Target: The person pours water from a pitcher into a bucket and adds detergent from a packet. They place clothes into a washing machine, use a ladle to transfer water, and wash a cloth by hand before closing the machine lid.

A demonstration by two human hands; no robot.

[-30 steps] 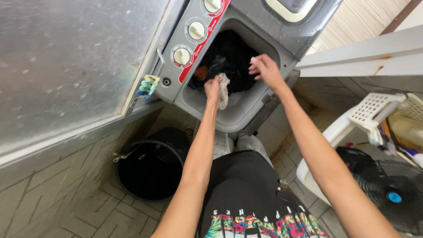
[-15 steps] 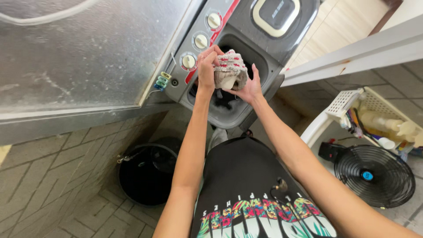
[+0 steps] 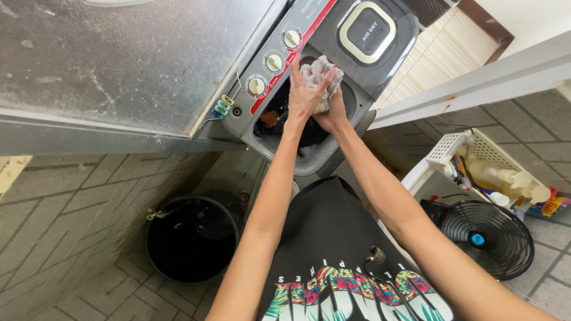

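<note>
Both my hands press a small white cloth with red flecks between them above the open tub of a grey twin-tub washing machine. My left hand lies flat against the cloth's left side. My right hand cups it from below and behind, mostly hidden. Dark wet laundry with an orange piece lies in the tub beneath.
Three dials run along the machine's red-edged panel, with coloured clothes pegs clipped at its left corner. A black bucket stands on the brick floor lower left. At right are a black fan and a white basket of bottles.
My hands have gone from pulling the cloth out of the tub, to holding it up bunched, to squeezing it flat between both palms. The view has shifted back slightly.
</note>
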